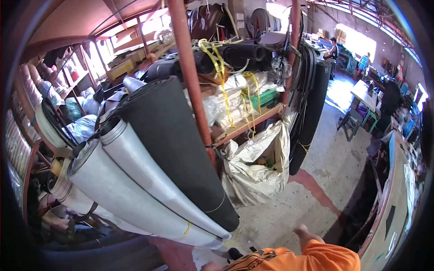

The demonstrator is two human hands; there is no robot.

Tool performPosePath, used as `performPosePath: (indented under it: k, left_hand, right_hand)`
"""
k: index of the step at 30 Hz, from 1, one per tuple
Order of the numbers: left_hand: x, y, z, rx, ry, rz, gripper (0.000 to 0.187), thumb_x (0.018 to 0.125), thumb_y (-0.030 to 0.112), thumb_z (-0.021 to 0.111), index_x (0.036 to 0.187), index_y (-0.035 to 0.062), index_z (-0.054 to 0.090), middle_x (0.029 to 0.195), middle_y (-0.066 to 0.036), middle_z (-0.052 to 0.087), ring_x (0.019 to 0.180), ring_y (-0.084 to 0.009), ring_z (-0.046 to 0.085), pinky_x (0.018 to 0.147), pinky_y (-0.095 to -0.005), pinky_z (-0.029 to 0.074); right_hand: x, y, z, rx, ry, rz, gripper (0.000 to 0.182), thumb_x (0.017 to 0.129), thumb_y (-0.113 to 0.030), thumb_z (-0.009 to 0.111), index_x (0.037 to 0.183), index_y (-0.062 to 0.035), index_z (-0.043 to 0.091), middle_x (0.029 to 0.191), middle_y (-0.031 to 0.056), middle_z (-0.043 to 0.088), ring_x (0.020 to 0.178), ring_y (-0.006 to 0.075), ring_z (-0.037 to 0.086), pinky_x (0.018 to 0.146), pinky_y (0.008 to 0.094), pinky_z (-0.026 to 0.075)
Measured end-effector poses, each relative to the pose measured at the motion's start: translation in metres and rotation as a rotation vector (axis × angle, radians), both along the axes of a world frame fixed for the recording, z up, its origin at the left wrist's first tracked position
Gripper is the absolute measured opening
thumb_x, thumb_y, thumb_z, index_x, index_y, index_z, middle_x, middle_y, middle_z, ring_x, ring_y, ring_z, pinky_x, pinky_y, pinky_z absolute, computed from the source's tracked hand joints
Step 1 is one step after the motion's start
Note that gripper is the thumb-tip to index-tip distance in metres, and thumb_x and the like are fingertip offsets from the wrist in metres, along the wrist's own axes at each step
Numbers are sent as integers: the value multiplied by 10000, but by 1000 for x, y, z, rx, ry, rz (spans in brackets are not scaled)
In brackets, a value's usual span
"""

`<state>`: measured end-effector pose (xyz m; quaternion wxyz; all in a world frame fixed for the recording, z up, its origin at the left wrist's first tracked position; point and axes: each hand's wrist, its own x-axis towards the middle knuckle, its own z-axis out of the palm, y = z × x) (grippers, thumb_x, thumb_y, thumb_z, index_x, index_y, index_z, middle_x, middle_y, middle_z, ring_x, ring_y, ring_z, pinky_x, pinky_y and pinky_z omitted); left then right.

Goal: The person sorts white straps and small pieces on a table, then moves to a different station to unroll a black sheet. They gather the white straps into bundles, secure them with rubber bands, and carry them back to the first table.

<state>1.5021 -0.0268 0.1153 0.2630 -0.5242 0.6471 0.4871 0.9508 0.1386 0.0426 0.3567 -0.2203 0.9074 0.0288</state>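
Observation:
My right hand is above the concrete floor beyond the orange sleeve, its small fingers slightly apart and nothing visible in them. Only a bit of skin of my left hand shows at the bottom edge, its fingers hidden. Nearest to it are the lower ends of two tall grey rolls and a thick black roll, all leaning to the left. A whitish sack with an open top stands beyond my right hand, beside a red post.
Shelves behind the post hold rolls and plastic-wrapped bundles. More black rolls stand upright at the shelf's right end. A brown board edges the right side. Farther back are a white table and two people, one in dark clothing.

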Motion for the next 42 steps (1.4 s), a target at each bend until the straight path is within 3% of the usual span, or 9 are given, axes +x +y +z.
performPosePath:
  k: [4, 8, 10, 14, 18, 23, 29, 37, 42]
  left_hand:
    - [-61, 13, -1, 139, 75, -272, 608, 826, 548, 657, 1090, 5, 736, 1126, -286, 705, 1053, -425, 689, 905, -523, 531]
    - [-190, -38, 50, 94, 124, -690, 487, 840, 457, 653, 1058, 32, 749, 1106, -285, 707, 1029, -412, 698, 883, -520, 537]
    - [-266, -71, 89, -37, 109, -836, 428, 847, 412, 650, 1042, 46, 755, 1096, -284, 708, 1017, -405, 703, 872, -518, 540]
    - [-383, -124, 102, -485, 269, -542, 555, 876, 506, 688, 1230, 80, 704, 1215, -181, 713, 1105, -361, 688, 933, -469, 541]
    - [-460, -106, 74, -483, 502, -18, 441, 896, 389, 728, 1104, 1, 719, 1052, -183, 756, 1002, -269, 724, 875, -386, 548]
    - [-445, -43, -38, 1, 151, -415, 276, 940, 324, 680, 986, 65, 764, 680, -16, 671, 676, -135, 629, 647, -330, 517]
    - [-525, -49, -43, 162, -155, -290, 308, 940, 320, 666, 1026, 35, 744, 796, -75, 690, 774, -186, 646, 718, -363, 522]
    - [-787, -153, -82, 69, -65, -381, 356, 940, 316, 646, 1081, -4, 717, 951, -154, 714, 905, -253, 669, 813, -408, 527]
    - [-1075, -190, -120, -236, 683, -550, 389, 940, 314, 634, 1115, -28, 700, 1049, -203, 729, 986, -295, 683, 872, -436, 531]
  right_hand:
    - [-41, 185, -24, -268, -322, -869, 223, 973, -217, 606, 868, -48, 705, 792, 113, 675, 595, 272, 617, 495, 419, 479]
    - [-33, 276, -80, -208, -641, -1037, 289, 901, -250, 771, 805, 2, 665, 645, 105, 638, 490, 227, 589, 440, 372, 472]
    - [-6, 223, 25, -83, -516, -734, 259, 910, -288, 755, 979, -39, 752, 785, 56, 703, 598, 194, 627, 539, 363, 542]
    - [-78, 235, -109, -332, -626, -94, 441, 816, -354, 755, 1156, -72, 762, 1045, 99, 770, 892, 267, 716, 858, 404, 567]
    - [-167, 214, -61, -252, -536, -423, 410, 880, -187, 715, 1245, 0, 694, 956, 141, 756, 827, 191, 706, 697, 354, 567]
    - [-310, 244, -24, -639, -493, -875, 414, 892, -135, 702, 1282, -10, 644, 904, 104, 728, 697, 184, 677, 566, 334, 523]
    - [-410, 315, -69, -516, -604, -1287, 358, 888, -100, 667, 1230, 6, 667, 923, 117, 731, 734, 216, 701, 582, 359, 543]
    - [-507, 244, -32, -283, -464, -838, 325, 889, -72, 670, 1204, 4, 690, 970, 122, 741, 759, 241, 716, 621, 381, 566]
    - [-626, 201, -17, -306, -362, -786, 306, 889, -55, 672, 1187, 2, 704, 999, 125, 748, 775, 256, 725, 646, 395, 580]
